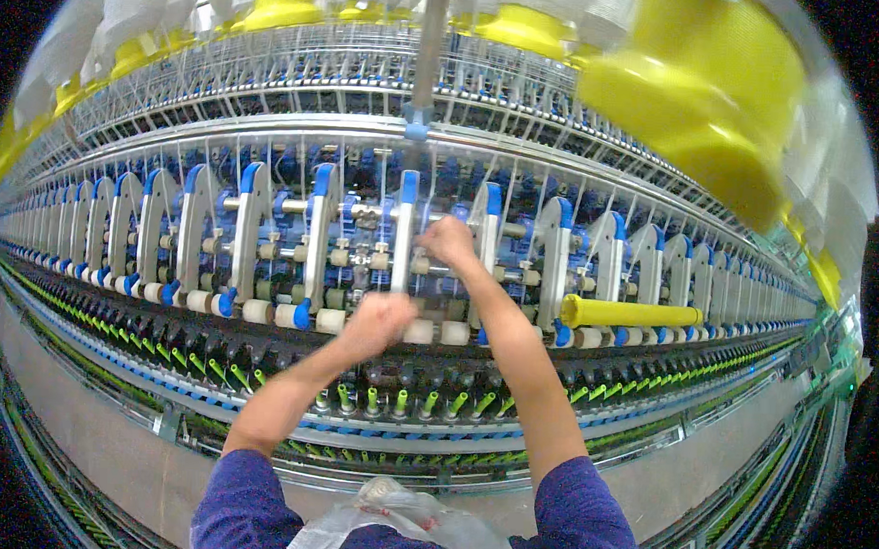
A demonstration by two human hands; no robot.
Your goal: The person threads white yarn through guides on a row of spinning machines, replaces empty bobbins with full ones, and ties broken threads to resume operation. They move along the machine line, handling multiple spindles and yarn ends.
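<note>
Both my arms reach out to a long spinning machine. Over the front row of white rollers [257,312], my left hand [385,319] is closed and a little blurred; whatever its fingers may hold is hidden. Farther in and to the right, my right hand [448,241] is closed with its fingertips bunched beside a grey, blue-tipped arm [406,225]. Anything pinched in it is too small to make out. Behind the hands run metal roller bars [355,212]. White strands hang down between the grey arms.
A yellow tube [632,313] lies across the front rollers to my right. Below stand several green spindles [401,402]. Large yellow bobbins [698,90] hang overhead with white roving packages. A vertical metal post [432,52] rises behind the arms. Grey floor [153,448] shows beneath.
</note>
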